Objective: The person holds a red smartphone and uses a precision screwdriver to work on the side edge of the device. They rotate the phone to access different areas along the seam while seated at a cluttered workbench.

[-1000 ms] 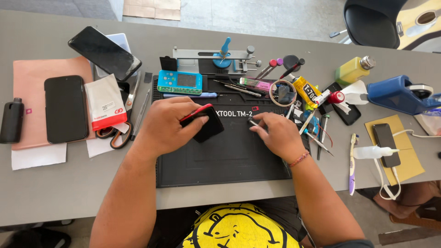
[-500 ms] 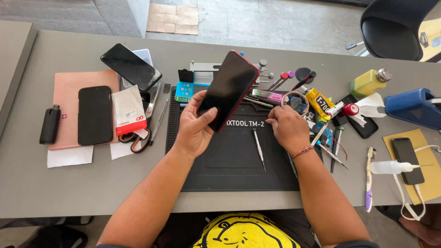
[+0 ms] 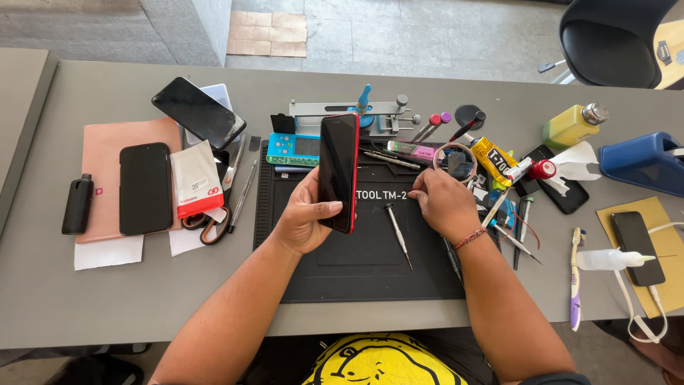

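Observation:
My left hand [image 3: 303, 217] holds a red-edged phone [image 3: 337, 171] upright above the black work mat [image 3: 356, 264], its dark screen facing me. My right hand [image 3: 443, 203] rests on the mat's upper right with fingers curled; whether it grips anything I cannot tell. A small screwdriver [image 3: 397, 234] lies on the mat between the hands, just left of the right hand.
Left of the mat lie a pink pad [image 3: 107, 142] with a black phone [image 3: 145, 188], another phone [image 3: 198, 112], scissors [image 3: 214, 224], a red-and-white packet [image 3: 195, 178]. Right side is crowded: glue tube [image 3: 495, 160], yellow bottle [image 3: 573, 125], blue dispenser [image 3: 641, 162], toothbrush [image 3: 574, 278], phone on yellow pad [image 3: 636, 246].
The left hand lifted the phone off the mat and turned it from tilted to upright. The right hand let go of the screwdriver, which now lies on the mat.

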